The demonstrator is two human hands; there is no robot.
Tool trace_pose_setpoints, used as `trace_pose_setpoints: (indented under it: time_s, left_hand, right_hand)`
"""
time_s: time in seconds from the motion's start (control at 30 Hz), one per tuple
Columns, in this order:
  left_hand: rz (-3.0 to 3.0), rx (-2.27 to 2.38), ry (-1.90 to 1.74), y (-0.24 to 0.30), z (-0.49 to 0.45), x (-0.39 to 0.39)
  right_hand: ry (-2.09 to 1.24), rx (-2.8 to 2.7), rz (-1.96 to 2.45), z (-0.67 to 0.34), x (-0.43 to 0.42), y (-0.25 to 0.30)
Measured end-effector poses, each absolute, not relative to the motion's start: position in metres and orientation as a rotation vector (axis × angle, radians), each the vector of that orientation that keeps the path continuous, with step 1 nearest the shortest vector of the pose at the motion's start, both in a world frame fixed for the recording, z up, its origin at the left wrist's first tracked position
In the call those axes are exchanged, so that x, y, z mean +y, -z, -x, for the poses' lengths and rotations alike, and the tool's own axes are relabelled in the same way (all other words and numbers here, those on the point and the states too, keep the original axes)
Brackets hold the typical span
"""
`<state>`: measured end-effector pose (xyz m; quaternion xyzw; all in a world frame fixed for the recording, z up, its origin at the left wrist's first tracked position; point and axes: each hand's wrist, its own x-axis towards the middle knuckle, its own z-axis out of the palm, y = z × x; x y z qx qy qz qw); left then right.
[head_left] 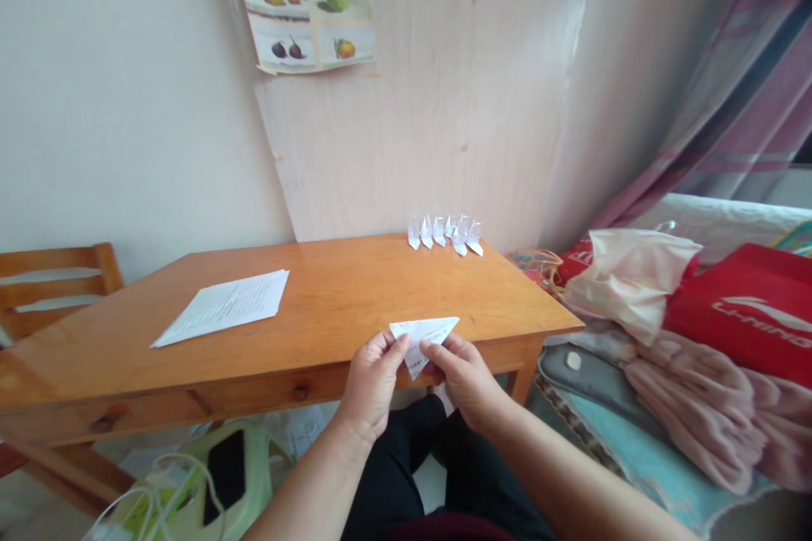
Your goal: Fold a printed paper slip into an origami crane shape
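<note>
A white sheet folded into a downward-pointing triangle [424,335] is held in front of the table's near edge. My left hand [373,380] pinches its left side and my right hand [465,376] pinches its right side, both closed on the paper. At the back of the wooden table [330,304], by the wall, stands a row of several small folded white paper figures [445,233]. A flat printed sheet of paper [223,304] lies on the table to the left.
A wooden chair [44,287] stands at the left. A light green stool [222,473] with white cables sits under the table. To the right, a bed holds a red bag [748,308], a beige plastic bag [628,275] and a pink blanket [704,406]. Fruit pictures [304,13] hang on the wall.
</note>
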<state>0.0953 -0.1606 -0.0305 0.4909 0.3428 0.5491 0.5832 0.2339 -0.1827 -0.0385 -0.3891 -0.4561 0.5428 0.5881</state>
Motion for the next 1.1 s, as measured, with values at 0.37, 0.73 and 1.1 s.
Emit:
trace_pose_setpoints:
  time_s: [0.37,0.73,1.1]
  left_hand:
    - [-1.263,0.770,-1.209,0.021,-0.085,-0.166]
    - [-1.386,0.941,-1.187,0.019,-0.071,-0.156]
    - [-1.479,0.901,-1.103,0.018,-0.072,-0.157]
  right_hand:
    - [-1.334,-1.095,0.913,-0.240,-0.180,0.031]
    - [-1.047,-1.290,1.006,-0.248,-0.169,0.026]
    - [-1.294,-1.091,0.944,-0.243,-0.166,0.016]
